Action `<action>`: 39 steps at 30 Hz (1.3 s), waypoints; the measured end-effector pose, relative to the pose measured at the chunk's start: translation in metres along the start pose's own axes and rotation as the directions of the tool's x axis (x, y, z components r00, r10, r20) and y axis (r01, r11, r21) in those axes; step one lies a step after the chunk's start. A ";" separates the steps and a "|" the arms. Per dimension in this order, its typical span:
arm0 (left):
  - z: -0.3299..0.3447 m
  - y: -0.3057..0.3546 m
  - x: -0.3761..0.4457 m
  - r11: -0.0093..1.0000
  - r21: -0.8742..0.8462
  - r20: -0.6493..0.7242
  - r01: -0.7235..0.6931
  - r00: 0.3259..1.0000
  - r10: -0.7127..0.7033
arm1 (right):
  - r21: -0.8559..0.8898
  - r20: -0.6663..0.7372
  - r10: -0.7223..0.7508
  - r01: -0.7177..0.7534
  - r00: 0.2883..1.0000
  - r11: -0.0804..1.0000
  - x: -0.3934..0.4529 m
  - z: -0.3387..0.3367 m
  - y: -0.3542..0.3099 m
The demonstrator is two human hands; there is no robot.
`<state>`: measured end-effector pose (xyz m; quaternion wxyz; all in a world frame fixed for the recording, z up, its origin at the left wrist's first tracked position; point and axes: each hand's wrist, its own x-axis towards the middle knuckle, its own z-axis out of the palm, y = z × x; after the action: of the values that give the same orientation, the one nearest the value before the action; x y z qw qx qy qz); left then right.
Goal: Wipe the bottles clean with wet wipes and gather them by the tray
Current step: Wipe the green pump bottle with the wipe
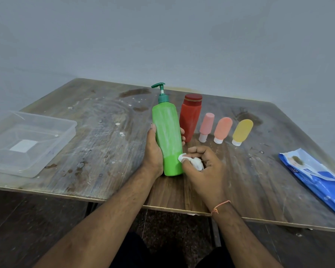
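So we've got the tall green plastic pump bottle (167, 140) standing upright near the front edge of the worn wooden table (108, 144), right between our hands. Our left hand (153, 151) is wrapped around its left side, fingertips peeking out behind. Our right hand (205, 167) has a crumpled white wet wipe (191, 161) bunched in its curled fingers, pressed against the bottle's lower right side.

green pump bottle (167, 136), red bottle (190, 118), blue wipes pack (315, 178).
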<state>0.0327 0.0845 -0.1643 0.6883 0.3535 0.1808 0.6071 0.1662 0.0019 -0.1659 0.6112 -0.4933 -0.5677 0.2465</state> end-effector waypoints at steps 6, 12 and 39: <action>-0.001 -0.001 0.002 1.000 0.018 0.027 -0.013 1.000 0.013 | 0.130 -0.019 0.090 -0.086 0.996 0.988 0.007 0.001 -0.002; -0.002 -0.002 0.001 0.998 0.043 0.040 -0.041 0.998 0.039 | 0.105 -0.012 0.147 -0.144 0.989 0.984 0.009 -0.001 0.003; 0.006 0.003 -0.006 0.999 -0.002 0.032 0.043 0.999 -0.043 | 0.053 0.001 -0.006 0.006 1.000 0.999 0.014 0.001 -0.010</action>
<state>0.0337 0.0773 -0.1596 0.7044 0.3582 0.1766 0.5867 0.1658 0.0104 -0.1505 0.6246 -0.4752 -0.5626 0.2599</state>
